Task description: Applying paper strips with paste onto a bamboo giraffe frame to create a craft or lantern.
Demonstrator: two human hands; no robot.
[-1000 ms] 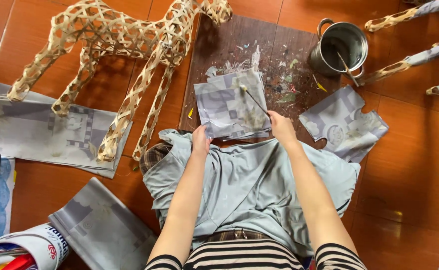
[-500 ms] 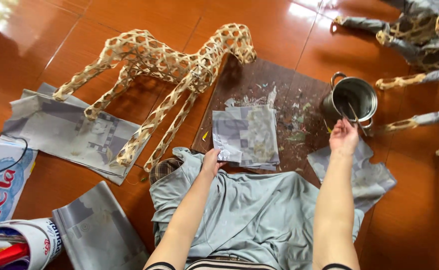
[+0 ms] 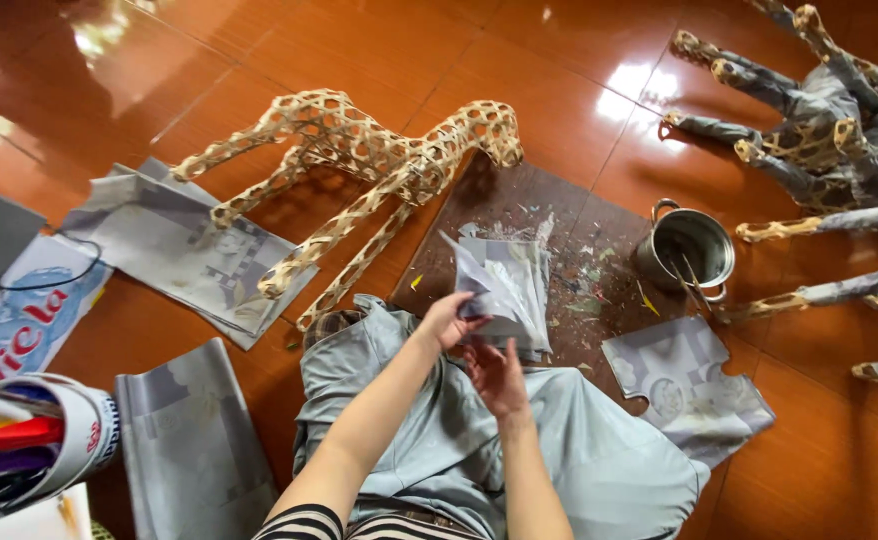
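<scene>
- Two hands work a grey paper sheet [image 3: 504,290]: left hand [image 3: 449,318] pinches its corner, right hand [image 3: 497,378] open beneath.
- Woven animal frame [image 3: 359,170] lies nearby; pot [image 3: 687,250] contents unclear.

The floor [image 3: 379,50] is shiny orange-brown, the woven animal frame [image 3: 359,170] is tan with a criss-cross pattern, the paper sheets [image 3: 504,285] are grey, and the pot [image 3: 694,250] is silver.

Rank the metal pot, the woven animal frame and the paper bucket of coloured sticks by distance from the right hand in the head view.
From the right hand:
1. Metal pot, up and right on the floor.
2. Woven animal frame, up and left.
3. Paper bucket of coloured sticks, far left edge.
</scene>
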